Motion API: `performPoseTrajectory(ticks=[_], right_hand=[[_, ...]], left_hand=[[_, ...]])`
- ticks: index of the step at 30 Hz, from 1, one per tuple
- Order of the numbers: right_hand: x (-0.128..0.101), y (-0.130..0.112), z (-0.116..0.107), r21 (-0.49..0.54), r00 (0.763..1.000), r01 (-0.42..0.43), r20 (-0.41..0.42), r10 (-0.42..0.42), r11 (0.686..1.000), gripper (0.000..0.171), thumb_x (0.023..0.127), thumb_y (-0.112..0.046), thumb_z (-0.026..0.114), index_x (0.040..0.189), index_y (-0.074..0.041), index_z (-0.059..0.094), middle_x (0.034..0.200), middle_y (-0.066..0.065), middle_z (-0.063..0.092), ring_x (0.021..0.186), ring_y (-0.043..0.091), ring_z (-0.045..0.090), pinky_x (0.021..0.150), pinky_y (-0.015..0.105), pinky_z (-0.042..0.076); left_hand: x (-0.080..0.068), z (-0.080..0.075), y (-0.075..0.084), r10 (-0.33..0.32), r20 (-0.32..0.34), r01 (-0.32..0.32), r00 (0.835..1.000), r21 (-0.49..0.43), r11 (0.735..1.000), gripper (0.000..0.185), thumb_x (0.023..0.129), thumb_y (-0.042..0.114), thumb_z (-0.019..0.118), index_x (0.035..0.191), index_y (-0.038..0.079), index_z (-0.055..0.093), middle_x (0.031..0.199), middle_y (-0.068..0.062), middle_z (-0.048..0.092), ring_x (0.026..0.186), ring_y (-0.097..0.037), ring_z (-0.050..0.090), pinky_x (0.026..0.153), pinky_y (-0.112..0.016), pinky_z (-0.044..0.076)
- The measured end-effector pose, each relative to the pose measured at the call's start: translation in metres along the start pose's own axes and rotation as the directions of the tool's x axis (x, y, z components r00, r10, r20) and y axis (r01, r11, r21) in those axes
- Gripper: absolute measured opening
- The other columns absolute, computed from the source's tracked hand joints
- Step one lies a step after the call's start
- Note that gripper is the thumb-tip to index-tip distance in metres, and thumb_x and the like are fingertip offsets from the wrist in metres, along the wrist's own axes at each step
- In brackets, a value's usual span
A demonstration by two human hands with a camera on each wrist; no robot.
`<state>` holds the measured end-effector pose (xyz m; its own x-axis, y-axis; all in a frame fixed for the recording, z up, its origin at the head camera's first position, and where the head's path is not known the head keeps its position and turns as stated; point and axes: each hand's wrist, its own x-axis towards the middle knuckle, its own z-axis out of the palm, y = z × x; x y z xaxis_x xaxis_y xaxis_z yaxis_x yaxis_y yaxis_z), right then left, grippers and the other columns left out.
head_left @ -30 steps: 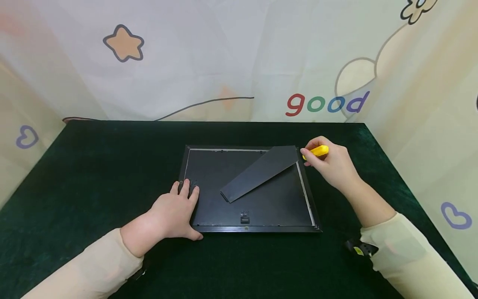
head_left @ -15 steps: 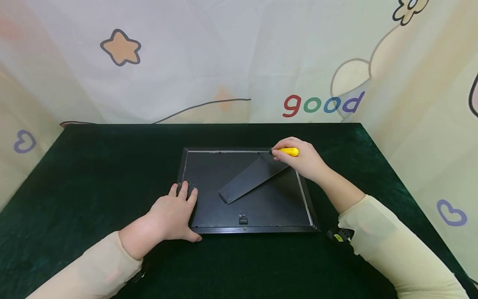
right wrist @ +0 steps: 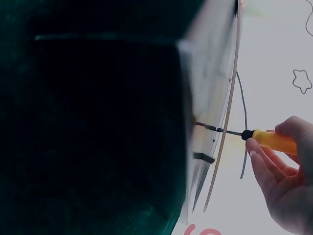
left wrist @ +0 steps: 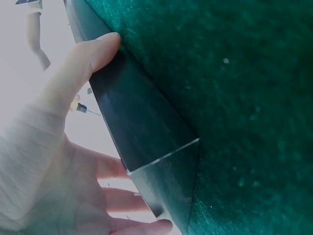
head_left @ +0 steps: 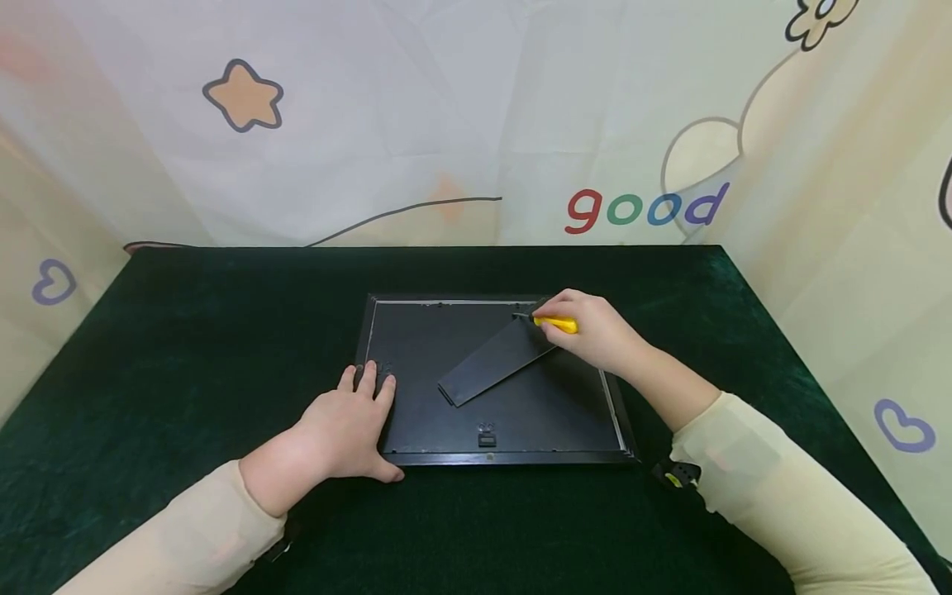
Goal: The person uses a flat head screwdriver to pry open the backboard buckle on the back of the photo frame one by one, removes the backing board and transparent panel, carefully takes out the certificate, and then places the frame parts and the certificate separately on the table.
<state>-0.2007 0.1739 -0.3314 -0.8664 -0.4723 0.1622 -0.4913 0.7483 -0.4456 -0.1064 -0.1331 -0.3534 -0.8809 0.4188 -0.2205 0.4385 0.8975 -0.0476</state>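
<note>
While the picture frame (head_left: 494, 376) lies face down at the middle of the green desk (head_left: 186, 330), the person's right hand (head_left: 595, 330) has its fingers (right wrist: 261, 164) curled around a yellow-handled screwdriver (head_left: 554, 323), whose thin dark shaft reaches toward a small retaining tab (head_left: 521, 315) on the frame's far edge, at about 1 o'clock from the frame's centre. The left hand (head_left: 345, 430) lies flat with straight fingers (left wrist: 93, 54) pressing the frame's corner at about 8 o'clock, thumb along the near edge. An easel stand (head_left: 494, 359) lies slantwise across the backing board (head_left: 416, 364), its wide end just beside the tool.

To do this step well, the tip should probably slide under or against the tab at a low angle, with a gentle turn or lever, so the backing board is not gouged. Steady downward pressure from the left hand would likely stop the frame skidting on the cloth, and keeping the shaft clear of the stand should avoid snagging
</note>
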Motion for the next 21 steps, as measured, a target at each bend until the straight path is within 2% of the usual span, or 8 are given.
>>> performPoseTrajectory(ticks=[6, 16, 18, 21], right_hand=[[0.0, -0.007, 0.005, -0.18, 1.0, 0.013, -0.002, -0.014, 0.984, 0.029, 0.08, -0.022, 0.057, 0.107, -0.012, 0.06, 0.102, 0.002, 0.052, 0.083, 0.018, 0.05, 0.07, 0.028, 0.047], [0.002, -0.005, 0.012, -0.268, 0.996, 0.073, -0.029, -0.083, 0.961, 0.03, 0.08, -0.022, 0.058, 0.107, -0.01, 0.061, 0.097, 0.003, 0.052, 0.076, 0.016, 0.051, 0.067, 0.026, 0.047], [0.002, -0.005, 0.014, -0.31, 0.993, 0.102, -0.021, -0.114, 0.945, 0.031, 0.079, -0.022, 0.059, 0.107, -0.01, 0.061, 0.095, 0.004, 0.051, 0.073, 0.015, 0.052, 0.064, 0.025, 0.047], [0.002, -0.007, 0.016, -0.403, 0.983, 0.171, 0.011, -0.183, 0.899, 0.032, 0.077, -0.02, 0.061, 0.107, -0.008, 0.061, 0.092, 0.005, 0.05, 0.063, 0.012, 0.052, 0.057, 0.02, 0.046]], left_hand=[[0.001, -0.001, -0.001, 0.003, 0.018, -0.002, 1.0, -0.029, 1.0, 0.108, 0.051, 0.071, 0.058, 0.13, 0.003, 0.031, 0.132, -0.025, 0.023, 0.115, -0.046, 0.024, 0.08, -0.048, 0.039], [0.001, -0.001, -0.003, 0.022, 0.019, -0.021, 1.0, -0.042, 0.999, 0.108, 0.05, 0.071, 0.058, 0.13, 0.003, 0.032, 0.132, -0.025, 0.023, 0.115, -0.047, 0.024, 0.082, -0.049, 0.037], [0.001, -0.001, -0.003, 0.024, 0.017, -0.024, 1.0, -0.042, 0.999, 0.108, 0.05, 0.071, 0.058, 0.13, 0.002, 0.032, 0.132, -0.026, 0.023, 0.115, -0.047, 0.024, 0.081, -0.049, 0.037], [0.001, -0.002, -0.003, 0.03, 0.016, -0.029, 0.999, -0.045, 0.999, 0.107, 0.051, 0.07, 0.059, 0.129, 0.002, 0.032, 0.132, -0.026, 0.023, 0.114, -0.048, 0.024, 0.081, -0.05, 0.037]])
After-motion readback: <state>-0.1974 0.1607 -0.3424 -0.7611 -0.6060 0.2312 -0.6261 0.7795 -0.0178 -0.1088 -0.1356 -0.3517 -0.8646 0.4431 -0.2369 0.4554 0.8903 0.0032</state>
